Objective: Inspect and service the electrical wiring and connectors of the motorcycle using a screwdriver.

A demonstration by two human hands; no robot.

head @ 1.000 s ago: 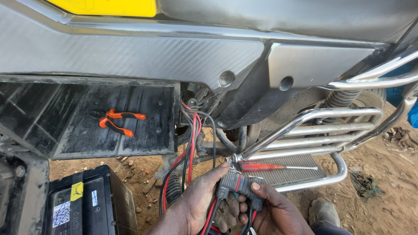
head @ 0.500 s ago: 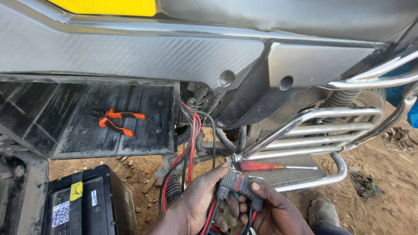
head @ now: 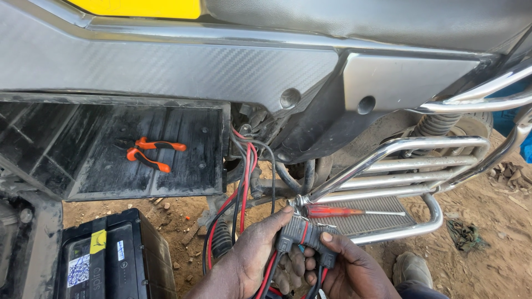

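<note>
Both my hands meet at the bottom centre under a motorcycle's grey body panel (head: 183, 61). My left hand (head: 252, 257) and my right hand (head: 349, 271) together grip a dark grey wire connector block (head: 303, 237) with a red mark. Red and black wires (head: 244, 182) run from the block up into the frame. A red-handled screwdriver (head: 338, 211) lies just above my fingers on the chrome footrest (head: 388, 221).
Orange-handled pliers (head: 148, 153) lie in the open black battery compartment (head: 83, 149) at left. A black battery (head: 108, 257) stands on the dirt at bottom left. A chrome guard rail (head: 421, 160) and rear shock spring (head: 438, 124) are on the right. A shoe (head: 413, 269) shows at bottom right.
</note>
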